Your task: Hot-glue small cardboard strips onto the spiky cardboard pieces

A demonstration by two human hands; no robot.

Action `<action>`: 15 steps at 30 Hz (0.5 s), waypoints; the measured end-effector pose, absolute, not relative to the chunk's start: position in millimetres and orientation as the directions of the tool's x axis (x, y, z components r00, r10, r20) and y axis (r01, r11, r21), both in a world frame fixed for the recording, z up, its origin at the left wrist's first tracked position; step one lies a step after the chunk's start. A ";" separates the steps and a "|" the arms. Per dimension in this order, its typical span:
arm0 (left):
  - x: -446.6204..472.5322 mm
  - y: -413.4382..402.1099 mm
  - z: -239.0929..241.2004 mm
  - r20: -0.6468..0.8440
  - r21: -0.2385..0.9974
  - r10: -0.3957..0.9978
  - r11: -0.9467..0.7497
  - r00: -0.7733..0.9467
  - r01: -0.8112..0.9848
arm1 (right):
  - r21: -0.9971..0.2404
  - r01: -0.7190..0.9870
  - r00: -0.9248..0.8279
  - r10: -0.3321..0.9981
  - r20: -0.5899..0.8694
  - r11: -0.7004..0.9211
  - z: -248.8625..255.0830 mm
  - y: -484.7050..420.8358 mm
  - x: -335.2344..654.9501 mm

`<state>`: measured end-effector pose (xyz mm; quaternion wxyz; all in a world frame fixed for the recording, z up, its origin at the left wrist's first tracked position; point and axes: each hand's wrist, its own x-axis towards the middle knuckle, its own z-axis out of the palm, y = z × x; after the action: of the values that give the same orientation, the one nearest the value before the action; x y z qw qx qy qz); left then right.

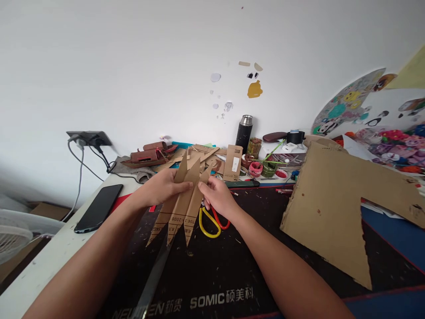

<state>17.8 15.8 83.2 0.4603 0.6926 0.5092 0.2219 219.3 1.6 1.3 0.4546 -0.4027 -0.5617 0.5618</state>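
Several long cardboard pieces with pointed ends [181, 208] are held side by side above the dark mat, printed text showing near their lower tips. My left hand [166, 186] grips them from the left, thumb across the front. On the right, my right hand [215, 195] pinches the rightmost strip between thumb and fingers. Under that hand lies a pair of scissors with yellow and red handles [210, 237], its blades hidden. A metal ruler [154, 277] rests on the mat below the tips.
A large cut cardboard sheet [328, 212] lies at right. A phone [99, 208] is at left near a fan [16, 239]. Along the wall stand brown model boats [146, 157], cardboard scraps [206, 155], a black thermos [245, 133] and open paint jars [255, 168].
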 end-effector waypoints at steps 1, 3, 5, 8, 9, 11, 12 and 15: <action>17.4 16.0 83.2 -0.162 0.862 0.908 -0.060 0.387 0.504 | -0.998 -0.054 -0.263 0.963 0.058 0.045 0.3 2.2 219.2; 16.5 16.7 83.2 -0.162 0.858 0.905 -0.068 0.394 0.509 | -0.998 -0.048 -0.272 0.960 0.061 0.050 -1.6 3.5 219.0; 15.5 17.5 83.3 -0.155 0.852 0.904 -0.081 0.398 0.517 | -0.997 -0.054 -0.280 0.958 0.063 0.050 -2.7 4.5 218.5; 15.4 18.0 83.5 -0.154 0.846 0.903 -0.089 0.401 0.525 | -0.996 -0.082 -0.278 0.959 0.054 0.033 -2.3 4.8 216.9; 15.9 17.6 83.9 -0.159 0.847 0.903 -0.083 0.399 0.525 | -0.995 -0.094 -0.271 0.961 0.051 0.027 -1.7 4.5 216.1; 17.7 15.6 85.3 -0.161 0.850 0.905 -0.075 0.393 0.521 | -0.993 -0.115 -0.245 0.968 0.053 0.025 -0.1 3.1 214.4; 18.8 13.7 86.6 -0.150 0.847 0.909 -0.084 0.388 0.525 | -0.992 -0.122 -0.228 0.972 0.058 0.030 0.8 2.0 213.6; 21.5 5.7 92.1 -0.083 0.801 0.931 -0.150 0.357 0.579 | -0.991 -0.121 -0.194 0.977 0.083 0.061 3.8 -2.6 212.5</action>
<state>21.5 5.7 92.1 0.3917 0.7245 0.5209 0.2243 212.5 -2.6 3.8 0.4933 -0.3997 -0.5357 0.5568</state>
